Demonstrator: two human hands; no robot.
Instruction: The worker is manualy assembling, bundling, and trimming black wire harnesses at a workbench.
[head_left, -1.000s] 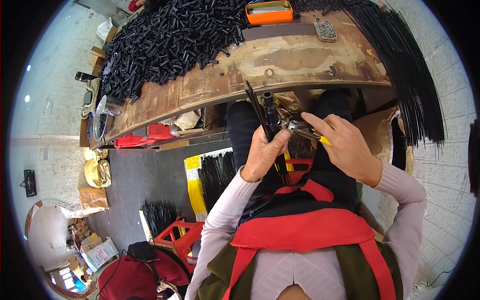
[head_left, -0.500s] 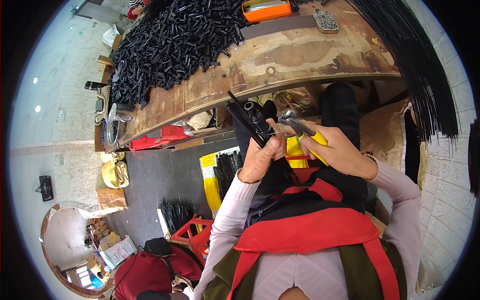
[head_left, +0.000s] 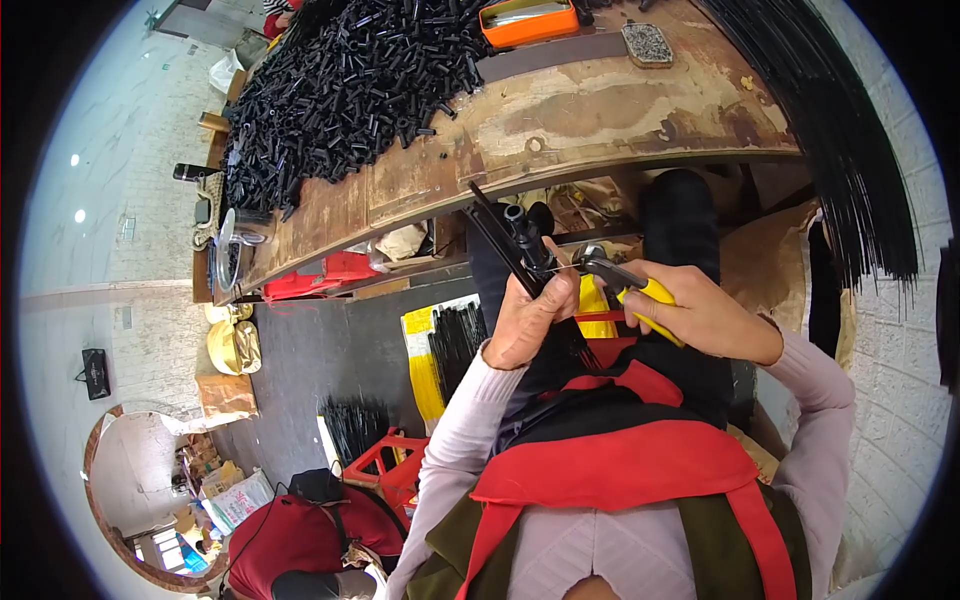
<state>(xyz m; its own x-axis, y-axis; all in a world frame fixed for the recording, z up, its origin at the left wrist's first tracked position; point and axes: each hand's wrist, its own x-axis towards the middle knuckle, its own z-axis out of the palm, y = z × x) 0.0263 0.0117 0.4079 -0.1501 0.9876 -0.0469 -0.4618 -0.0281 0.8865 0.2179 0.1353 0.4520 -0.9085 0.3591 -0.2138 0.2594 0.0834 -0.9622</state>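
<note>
"Black plastic, by its look, is what the tube [head_left: 521,232] is made of; where is it held?"

"In the left hand [head_left: 533,318], in front of the body and just short of the near edge of the worktop [head_left: 590,112]. It is clasped together with some thin black rods [head_left: 501,243], the fingers closed round both."

"And the right hand [head_left: 700,312]?"

"Its fingers are wrapped round the yellow handles of the pliers [head_left: 616,272]. The plier head is held close beside a thin bright wire [head_left: 562,268] at the tube; whether the wire is nipped cannot be told at this size."

"How is such work best done?"

"In judgement, the tube should be gripped firmly, the wire should be met squarely by the plier tips, and the left thumb should be held clear of the bite. A gentle, even squeeze is advised, so that the tube is not twisted."

"Which way is the tube pointed?"

"Its round end is turned away from the body, toward the worktop and slightly leftward. Its long axis is aligned roughly with the rods; its lower end is hidden by the hand."
</note>
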